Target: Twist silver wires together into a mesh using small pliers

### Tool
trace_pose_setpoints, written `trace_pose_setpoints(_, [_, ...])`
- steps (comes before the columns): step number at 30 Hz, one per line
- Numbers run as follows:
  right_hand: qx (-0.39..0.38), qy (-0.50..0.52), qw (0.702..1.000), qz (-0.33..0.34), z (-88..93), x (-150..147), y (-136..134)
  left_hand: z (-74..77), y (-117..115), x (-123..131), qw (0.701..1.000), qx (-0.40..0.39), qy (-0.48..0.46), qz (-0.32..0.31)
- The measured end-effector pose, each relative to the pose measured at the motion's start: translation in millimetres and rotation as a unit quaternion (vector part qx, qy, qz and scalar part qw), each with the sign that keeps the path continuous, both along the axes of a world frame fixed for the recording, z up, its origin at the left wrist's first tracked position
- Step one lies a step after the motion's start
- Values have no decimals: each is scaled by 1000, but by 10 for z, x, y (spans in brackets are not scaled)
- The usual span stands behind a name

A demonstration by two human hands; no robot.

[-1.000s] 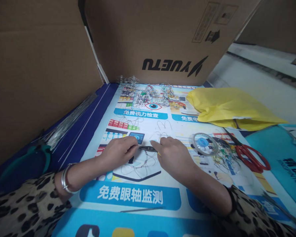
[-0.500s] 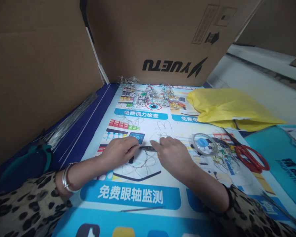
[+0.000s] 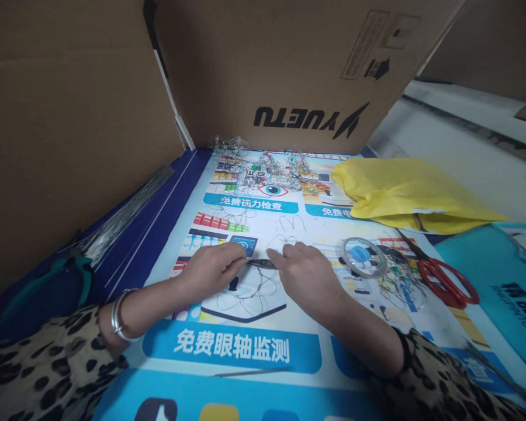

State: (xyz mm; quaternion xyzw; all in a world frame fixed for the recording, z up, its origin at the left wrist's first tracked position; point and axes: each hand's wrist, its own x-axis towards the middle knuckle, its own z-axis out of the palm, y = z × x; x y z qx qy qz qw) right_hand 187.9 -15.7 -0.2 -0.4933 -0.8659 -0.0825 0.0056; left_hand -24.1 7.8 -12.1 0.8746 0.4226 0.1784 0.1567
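Cardboard (image 3: 263, 64) walls in a poster-covered table (image 3: 263, 397), where looped wire (image 3: 258, 286) looks to be getting worked with pliers (image 3: 263, 264)

Head view: the right hand (image 3: 309, 275) is wrapped around the pliers, jaws reaching the left hand (image 3: 214, 266), whose fingertips pinch, apparently on the looped wire spread below; whether the jaws bite is too small to tell; the next move would call for a steady left pinch

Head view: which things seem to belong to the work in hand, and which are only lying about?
Probably in the work:
dark pliers, in the right hand
wire loops, close to the dark pliers

Lying untouched:
scissors
spool
yellow bag
green pliers
wire bundle
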Motion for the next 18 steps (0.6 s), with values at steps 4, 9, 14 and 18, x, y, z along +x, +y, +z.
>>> trace_pose_setpoints(4, [27,-12,1000,9,7,-13,-25,0,0,3,1000,-5,-1,2])
trace_pose_setpoints(9, [75,-41,996,34,26,-30,-66,12,-2,9,1000,-17,0,6])
trace_pose_setpoints(14, [42,-11,999,6,-12,-16,-29,8,7,2,999,-33,-5,14])
trace_pose_setpoints(18, [16,3,1000,-1,-5,-2,1,-9,10,-12,999,-30,-11,12])
